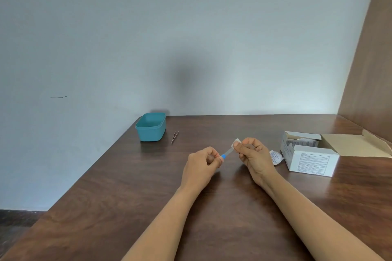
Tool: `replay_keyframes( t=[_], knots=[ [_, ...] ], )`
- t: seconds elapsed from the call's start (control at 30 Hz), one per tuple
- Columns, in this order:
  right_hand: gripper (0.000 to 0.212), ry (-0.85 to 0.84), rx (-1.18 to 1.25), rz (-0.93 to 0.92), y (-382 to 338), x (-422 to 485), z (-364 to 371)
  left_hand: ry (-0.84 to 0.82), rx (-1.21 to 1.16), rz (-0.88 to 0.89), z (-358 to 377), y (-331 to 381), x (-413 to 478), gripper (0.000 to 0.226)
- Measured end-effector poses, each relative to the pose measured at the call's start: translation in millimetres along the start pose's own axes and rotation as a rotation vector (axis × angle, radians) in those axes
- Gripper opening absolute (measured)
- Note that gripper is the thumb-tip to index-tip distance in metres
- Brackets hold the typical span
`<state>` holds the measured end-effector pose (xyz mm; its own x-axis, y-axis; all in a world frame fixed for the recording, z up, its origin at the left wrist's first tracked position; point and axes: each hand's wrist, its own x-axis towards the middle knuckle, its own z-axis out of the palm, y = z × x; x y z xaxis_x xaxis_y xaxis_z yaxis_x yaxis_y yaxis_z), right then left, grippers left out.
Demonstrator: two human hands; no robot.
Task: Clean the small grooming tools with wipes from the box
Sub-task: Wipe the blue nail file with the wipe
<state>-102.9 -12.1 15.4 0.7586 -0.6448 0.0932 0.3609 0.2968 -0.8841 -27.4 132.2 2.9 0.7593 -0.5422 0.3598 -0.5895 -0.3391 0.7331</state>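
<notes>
Dark wood-grain table (127, 207) running up to pale wall at far edge. At far left corner, teal tub (151, 134) sitting upright, top open. Just right of it and apart from it, tweezers (175, 137) lying flat. At right, white box (311, 160) resting with lid flap (350, 146) lying open toward far right. Beside box's left side, crumpled wrapper (276, 157) lying on wood.

A teal tub (151, 134) sits at ten o'clock on the dark bench (127, 197), near the pale wall (191, 27); wood panel (369, 70) at two o'clock.
</notes>
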Motion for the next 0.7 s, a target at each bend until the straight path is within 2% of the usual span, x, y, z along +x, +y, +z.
replay_keyframes(
  t=[0.2, 0.4, 0.53, 0.7],
  knots=[
    [0.034, 0.001, -0.046, -0.074, 4.0, 1.3, 2.2, -0.008, 0.003, 0.012, 0.7, -0.4, 1.1, 0.014],
    [0.032, -0.030, -0.091, -0.066, 5.0, 3.4, 0.7, -0.009, 0.029, 0.017, 1.3, -0.9, 3.0, 0.013],
    [0.027, -0.011, -0.003, -0.039, 2.6, 2.6, 1.5, -0.010, 0.012, 0.016, 1.7, -1.1, 2.9, 0.014],
    [0.031, 0.055, 0.073, -0.043, 1.6, 3.4, 2.2, -0.029, -0.014, 0.024, 1.7, 0.2, 3.0, 0.016]
  ],
)
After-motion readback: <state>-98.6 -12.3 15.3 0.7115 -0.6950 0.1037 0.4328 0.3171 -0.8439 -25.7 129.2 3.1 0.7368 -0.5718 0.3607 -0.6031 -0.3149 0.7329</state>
